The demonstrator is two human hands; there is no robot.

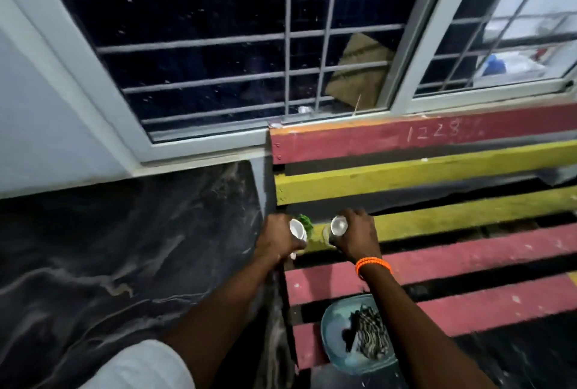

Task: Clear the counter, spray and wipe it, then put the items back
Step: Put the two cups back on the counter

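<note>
Both forearms reach forward, left hand [276, 240] and right hand [356, 237] gripping containers.

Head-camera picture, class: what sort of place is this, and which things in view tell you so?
Probably a home kitchen or utility corner, though that is uncertain. A dark marbled stone counter runs under a barred window, beside a red-and-yellow slatted rack bearing a teal bowl.

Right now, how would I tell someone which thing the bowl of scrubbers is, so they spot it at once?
Start at the slatted bench of red and yellow wooden planks under the barred window. Follow its near left corner, below the right hand with the orange bracelet. The pale blue round plastic bowl sits there, the only dish, holding a dark striped tangle.
</note>
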